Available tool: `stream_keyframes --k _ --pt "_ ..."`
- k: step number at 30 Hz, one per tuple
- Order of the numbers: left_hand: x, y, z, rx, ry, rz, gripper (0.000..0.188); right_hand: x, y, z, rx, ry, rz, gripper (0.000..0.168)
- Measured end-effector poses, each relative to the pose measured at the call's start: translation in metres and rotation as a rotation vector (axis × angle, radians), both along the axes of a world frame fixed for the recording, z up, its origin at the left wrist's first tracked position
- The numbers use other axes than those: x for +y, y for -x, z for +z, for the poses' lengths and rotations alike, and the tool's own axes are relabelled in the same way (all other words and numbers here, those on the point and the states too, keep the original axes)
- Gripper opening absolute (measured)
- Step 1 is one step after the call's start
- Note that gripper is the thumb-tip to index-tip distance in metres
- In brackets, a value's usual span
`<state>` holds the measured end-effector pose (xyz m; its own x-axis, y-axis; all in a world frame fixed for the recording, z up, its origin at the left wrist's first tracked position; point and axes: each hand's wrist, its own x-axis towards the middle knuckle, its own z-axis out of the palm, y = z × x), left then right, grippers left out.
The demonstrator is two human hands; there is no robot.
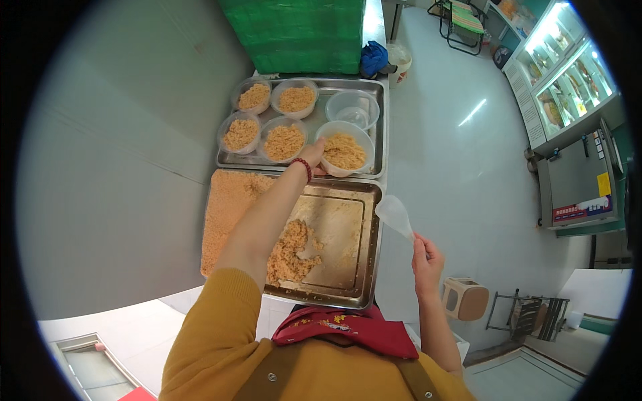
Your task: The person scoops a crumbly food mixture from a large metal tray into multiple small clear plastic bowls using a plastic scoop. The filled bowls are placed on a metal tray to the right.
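Observation:
My left hand (316, 156) grips the left side of a clear plastic bowl (370, 150) that holds crumbly orange-brown food (343, 151). This bowl stands at the near right of a steel tray (383, 110). Behind it is a clear bowl (352, 109) with no food visible in it, and several bowls of the same food, one of them (296, 99) at the back, stand to the left. My right hand (427, 258) holds a translucent plastic rice paddle (394, 214) by its handle, right of the nearer steel tray (376, 250). Loose food (293, 253) lies in that tray, with a thick layer (230, 210) at the left.
A large green wrapped box (301, 35) and a blue bundle (373, 58) stand behind the trays. A grey wall (125, 165) borders them on the left. To the right are a bin (399, 65), a stool (465, 299), folding chairs (531, 316) and a lit display fridge (574, 82).

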<state>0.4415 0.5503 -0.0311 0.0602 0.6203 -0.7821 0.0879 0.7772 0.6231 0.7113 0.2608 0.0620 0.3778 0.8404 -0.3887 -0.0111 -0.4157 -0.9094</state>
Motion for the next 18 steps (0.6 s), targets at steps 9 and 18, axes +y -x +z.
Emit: stream_keyframes --k 9,18 --pt "0.075 -0.028 -0.004 0.991 -0.857 -0.543 0.060 0.024 -0.039 -0.040 0.090 0.057 -0.021 0.022" --pt "0.179 -0.066 -0.068 1.096 -0.445 -0.477 0.051 0.009 -0.052 -0.054 0.118 0.121 -0.007 0.023"
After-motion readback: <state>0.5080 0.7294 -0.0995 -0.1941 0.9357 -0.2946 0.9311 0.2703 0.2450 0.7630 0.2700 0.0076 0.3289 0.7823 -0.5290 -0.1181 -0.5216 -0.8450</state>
